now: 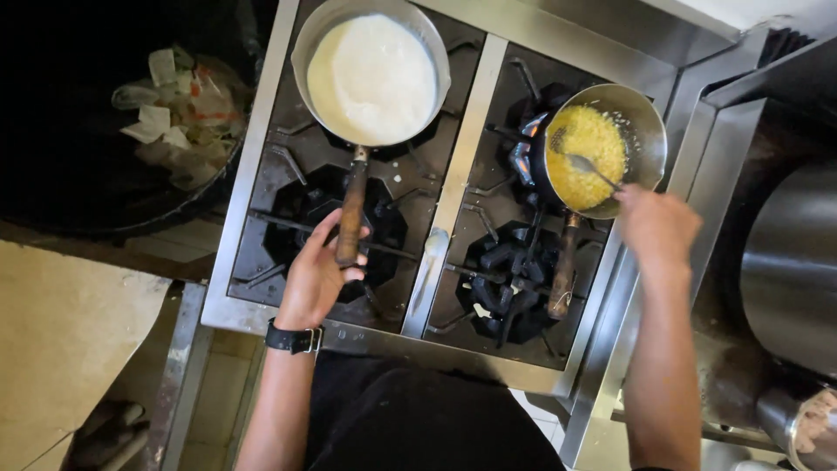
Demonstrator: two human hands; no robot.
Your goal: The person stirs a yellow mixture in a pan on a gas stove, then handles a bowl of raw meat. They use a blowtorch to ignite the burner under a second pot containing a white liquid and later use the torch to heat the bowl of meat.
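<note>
On the stove (453, 201), 2 pans sit behind, milk pan (370, 74) left of rice pan (602, 148).

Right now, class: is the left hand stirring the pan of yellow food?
No: the left hand holds the white-filled pan's wooden handle; the right hand stirs.

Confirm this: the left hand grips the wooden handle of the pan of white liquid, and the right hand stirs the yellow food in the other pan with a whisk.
Not quite. The right hand stirs the yellow food with a spoon, not a whisk. The rest holds: the left hand grips the wooden handle of the pan of white liquid. The head view shows it.
</note>
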